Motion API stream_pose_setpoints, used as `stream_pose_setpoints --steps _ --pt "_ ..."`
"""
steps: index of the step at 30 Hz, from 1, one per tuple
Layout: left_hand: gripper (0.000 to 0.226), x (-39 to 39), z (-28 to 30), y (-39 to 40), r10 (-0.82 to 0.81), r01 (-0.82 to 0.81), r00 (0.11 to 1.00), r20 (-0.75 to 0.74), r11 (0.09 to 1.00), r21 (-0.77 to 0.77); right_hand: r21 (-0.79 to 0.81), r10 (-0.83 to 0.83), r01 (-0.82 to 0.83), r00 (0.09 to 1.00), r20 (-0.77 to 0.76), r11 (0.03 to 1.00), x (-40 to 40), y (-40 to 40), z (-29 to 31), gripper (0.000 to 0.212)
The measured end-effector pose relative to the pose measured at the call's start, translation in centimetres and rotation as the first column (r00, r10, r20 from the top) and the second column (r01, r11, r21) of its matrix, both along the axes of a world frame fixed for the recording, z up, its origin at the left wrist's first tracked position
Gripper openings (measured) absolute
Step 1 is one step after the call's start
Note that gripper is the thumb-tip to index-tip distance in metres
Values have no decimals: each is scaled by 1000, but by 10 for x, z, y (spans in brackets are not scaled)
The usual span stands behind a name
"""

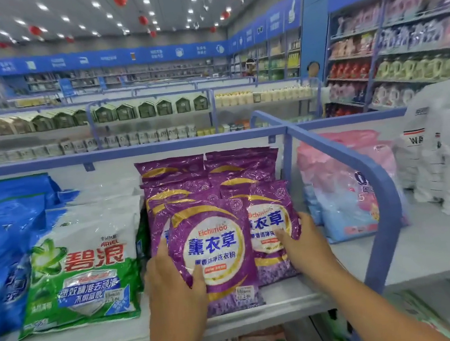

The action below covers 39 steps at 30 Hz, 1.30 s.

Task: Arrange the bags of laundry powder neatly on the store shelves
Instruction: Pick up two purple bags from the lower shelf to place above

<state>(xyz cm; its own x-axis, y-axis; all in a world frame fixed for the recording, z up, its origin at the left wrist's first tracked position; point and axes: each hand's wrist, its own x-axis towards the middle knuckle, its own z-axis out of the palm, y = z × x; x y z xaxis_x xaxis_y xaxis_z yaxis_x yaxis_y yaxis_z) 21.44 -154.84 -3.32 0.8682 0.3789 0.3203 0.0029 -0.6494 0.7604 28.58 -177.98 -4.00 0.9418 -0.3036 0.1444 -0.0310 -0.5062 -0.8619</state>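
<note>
With the left hand (171, 274) gripping the front glossy purple plastic powder bag (215, 254) and the open right hand (302, 243) flat on its neighbour (269, 230), square both edges to the pale shelf (264, 305) lip.

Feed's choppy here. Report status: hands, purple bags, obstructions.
Left hand gripping front purple bag. Right hand flat on purple bag behind. Nothing blocking; green-white bag alongside.

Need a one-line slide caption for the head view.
Left hand grips the front purple bag; right hand steadies the purple bag behind.
</note>
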Motion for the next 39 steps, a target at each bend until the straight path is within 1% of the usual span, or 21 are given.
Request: stream_pose_setpoints --steps 1,2,4,5,6,7,10,12,15,16,18,19,20,21,22,24,25,27,34,36,39 --pt "79 2 -6 -3 -8 0 998 63 993 121 -45 21 -21 1000 2 999 -1 -4 0 54" --pt "79 3 -10 -3 -68 44 991 115 978 203 -79 48 -48 999 3 996 -2 -6 -1 61" --pt "69 4 -16 -2 -274 206 947 167 918 338 -120 96 -93 995 14 988 -6 -9 -3 74" --pt "66 4 -17 -3 -371 287 916 152 872 397 -135 122 -117 992 33 984 -8 -9 -4 79" --pt "67 5 -18 -5 -441 358 892 96 821 445 -150 154 -145 987 49 978 -9 -8 -6 85" --pt "70 8 -17 -8 -464 389 885 28 773 501 -164 187 -176 981 51 971 -9 -7 -7 90" --pt "75 17 -15 -18 -352 385 916 -190 642 663 -94 224 -221 974 19 971 -5 -4 -5 97" --pt "78 22 -14 -17 -316 379 922 -222 634 674 -67 240 -240 971 -13 968 -4 -4 -3 96" --pt "76 30 -18 0 -302 349 934 -192 654 671 -103 249 -258 965 -85 961 -2 -9 3 93" --pt "75 32 -20 6 -304 341 936 -177 656 673 -146 228 -244 967 -116 959 -1 -12 3 92" --pt "77 31 -19 13 -318 350 932 -175 656 669 -380 141 -177 983 -119 908 -4 -14 3 90" --pt "78 29 -18 14 -327 365 926 -189 643 674 -504 115 -127 992 -55 854 -8 -13 2 89" --pt "79 26 -19 14 -339 386 918 -207 638 666 -586 130 -96 991 17 805 -11 -10 1 86" --pt "80 23 -19 13 -351 400 913 -210 657 639 -618 180 -114 983 45 778 -16 -6 2 82" --pt "79 21 -18 14 -351 386 919 -182 698 603 -622 240 -179 971 15 763 -19 -1 2 79" --pt "77 21 -19 18 -280 310 949 -143 760 571 -634 294 -334 940 -172 697 -23 10 -4 76" --pt "77 22 -20 20 -235 289 957 -169 761 580 -671 278 -373 927 -250 641 -23 14 -9 77" --pt "79 26 -23 21 -181 291 954 -237 746 599 -728 247 -388 922 -300 565 -22 19 -15 77" --pt "79 31 -25 18 -187 301 950 -250 763 572 -738 164 -383 920 -355 555 -20 26 -10 79" --pt "81 32 -25 18 -216 319 945 -245 771 551 -731 120 -388 912 -392 561 -20 32 -7 79" --pt "77 31 -22 25 -312 406 912 -265 768 495 -712 63 -358 912 -404 605 -21 43 -2 78"
